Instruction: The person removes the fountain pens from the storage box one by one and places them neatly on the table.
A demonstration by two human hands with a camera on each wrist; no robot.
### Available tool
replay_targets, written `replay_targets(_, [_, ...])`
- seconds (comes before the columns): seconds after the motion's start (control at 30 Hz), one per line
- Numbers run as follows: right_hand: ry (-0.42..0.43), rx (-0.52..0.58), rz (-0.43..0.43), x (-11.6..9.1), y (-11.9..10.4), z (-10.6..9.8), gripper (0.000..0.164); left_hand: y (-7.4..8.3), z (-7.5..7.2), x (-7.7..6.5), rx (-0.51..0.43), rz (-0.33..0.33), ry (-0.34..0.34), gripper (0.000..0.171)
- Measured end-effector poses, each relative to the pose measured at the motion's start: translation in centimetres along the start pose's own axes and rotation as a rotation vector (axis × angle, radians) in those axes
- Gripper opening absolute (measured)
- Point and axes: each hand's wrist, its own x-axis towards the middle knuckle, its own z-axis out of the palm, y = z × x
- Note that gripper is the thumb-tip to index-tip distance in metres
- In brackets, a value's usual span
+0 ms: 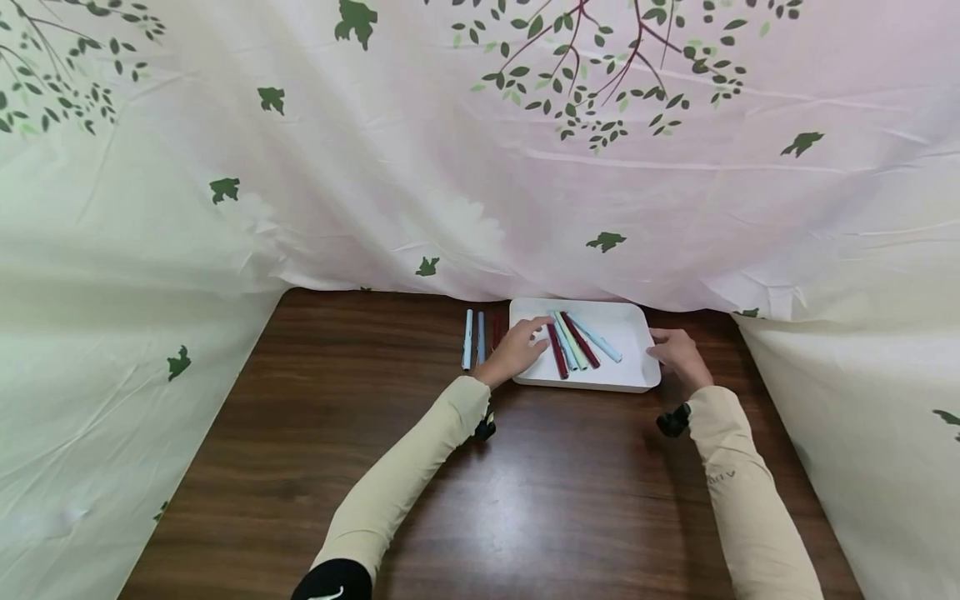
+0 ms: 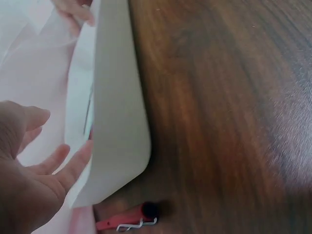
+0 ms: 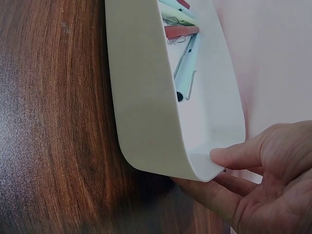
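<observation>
A person's right hand (image 1: 681, 354) grasps the right end of a white tray (image 1: 633, 333), thumb hooked over the rim and fingers against the outside wall, a pinch that appears to steady it. Good handling here likely calls for even, light pressure, since a hard squeeze at one end could tip or swing the tray.

Opposite, the left hand (image 1: 517, 346) reaches over the left end with its fingers extended and spread, gripping nothing that shows; whether a fingertip rests on the rim or on a pen is hard to tell. Clearing the wall from above and meeting the pens one at a time looks wisest, as the slim barrels seem apt to roll.

Inside the tray, five pens lie in a loose fan: a dark red pen (image 1: 557, 352) nearest the left hand, then light blue, pale green and dark red ones close together, and a light blue pen (image 1: 596, 337) slanting off to the right.

Outside, just left of the tray, a pale blue pen (image 1: 467, 339) and a grey-blue pen (image 1: 481, 337) lie side by side on the dark wooden table (image 1: 337, 433), near a red pen (image 2: 124, 218) close to the tray's corner. A leftward slide would probably nudge that one. Leaf-printed cloth (image 1: 450, 167) hangs behind.
</observation>
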Motion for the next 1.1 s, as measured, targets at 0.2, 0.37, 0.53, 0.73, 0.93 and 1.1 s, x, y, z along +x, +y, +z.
replay_targets(0.2, [0.003,-0.001,0.010,0.1,-0.1,0.0,0.056,0.0,1.2,0.1,0.126,0.058,-0.116,0.043])
replay_targets(0.37, [0.007,0.000,0.003,0.3,0.0,-0.2,0.056,0.1,1.7,0.3,0.277,-0.006,-0.173,0.039])
replay_targets(0.53, [0.007,0.014,-0.002,0.6,0.2,-0.2,0.057,0.4,2.1,0.4,0.398,-0.048,-0.163,0.033])
replay_targets(0.73, [0.010,0.021,-0.006,0.4,0.2,-0.1,0.057,0.2,2.4,0.3,0.460,-0.040,-0.067,0.011])
replay_targets(0.93, [0.013,0.018,-0.040,0.1,0.4,0.1,0.057,0.0,2.6,0.4,0.448,-0.098,-0.018,0.012])
replay_targets(1.1, [0.023,0.012,-0.017,0.5,0.5,0.2,0.057,0.6,2.2,0.8,0.378,-0.199,-0.033,0.015])
